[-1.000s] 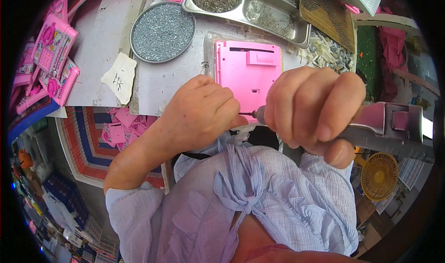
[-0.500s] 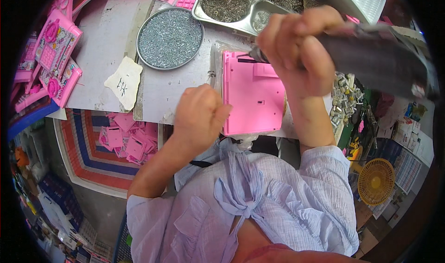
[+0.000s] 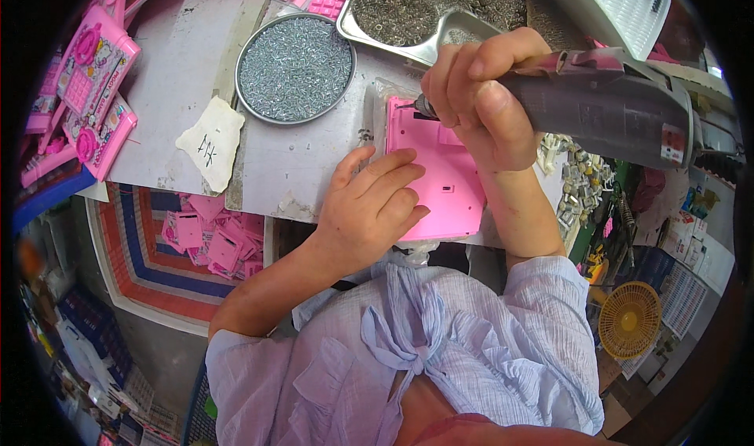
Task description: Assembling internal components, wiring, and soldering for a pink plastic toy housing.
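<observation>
A flat pink plastic toy housing [image 3: 440, 202] lies on clear plastic wrap at the table's front edge. My right hand [image 3: 491, 93] is wrapped round a grey electric screwdriver [image 3: 601, 108], held sideways. The tool's tip is over the housing's far left corner; whether it touches a screw there I cannot tell. My left hand [image 3: 373, 202] rests with fingers spread on the left side of the housing. Beyond that hand stands a round metal dish [image 3: 294, 69] full of small silver screws.
A metal tray [image 3: 393, 53] of small springs and other parts stands at the back. Pink toy laptops [image 3: 98, 93] are stacked far left. More pink pieces [image 3: 212, 238] lie in a striped bin below. Small metal parts [image 3: 581, 179] are heaped right. A torn card [image 3: 210, 144] lies left.
My left hand has opened from a loose fist and spread onto the housing. The screwdriver in my right hand has shifted slightly left and its body has levelled. The view has moved slightly.
</observation>
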Available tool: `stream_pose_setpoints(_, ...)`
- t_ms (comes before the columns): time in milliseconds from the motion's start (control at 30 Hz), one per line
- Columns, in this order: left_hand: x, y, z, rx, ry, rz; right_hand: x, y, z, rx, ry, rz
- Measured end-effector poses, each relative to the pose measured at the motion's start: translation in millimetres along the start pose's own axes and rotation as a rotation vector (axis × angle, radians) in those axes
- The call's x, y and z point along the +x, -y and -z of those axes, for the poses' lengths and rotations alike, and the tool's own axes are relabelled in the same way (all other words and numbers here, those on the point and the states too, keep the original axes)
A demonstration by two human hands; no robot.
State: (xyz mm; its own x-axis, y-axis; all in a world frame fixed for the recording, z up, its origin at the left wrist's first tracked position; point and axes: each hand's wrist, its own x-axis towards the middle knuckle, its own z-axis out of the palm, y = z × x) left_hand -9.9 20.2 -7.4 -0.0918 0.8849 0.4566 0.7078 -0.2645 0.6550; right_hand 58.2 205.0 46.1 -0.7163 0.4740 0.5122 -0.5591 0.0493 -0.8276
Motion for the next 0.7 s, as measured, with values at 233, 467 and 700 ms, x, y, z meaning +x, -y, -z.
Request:
stream_pose_setpoints(233,-1.6,-2.4,-2.2,0.077,-0.014,0.014,2.6,-6.5,2.3,-0.025,0.011,-0.006)
stream_pose_setpoints(467,-4.3,0.5,-2.8,0.148,-0.004,0.028,5.7,-15.5,-3.3,-0.071,0.052,-0.102)
stream_pose_setpoints(700,-6.6,-1.9,-4.5,0.164,0.012,0.051,11.3,-12.8,1.0,-0.031,0.085,-0.145)
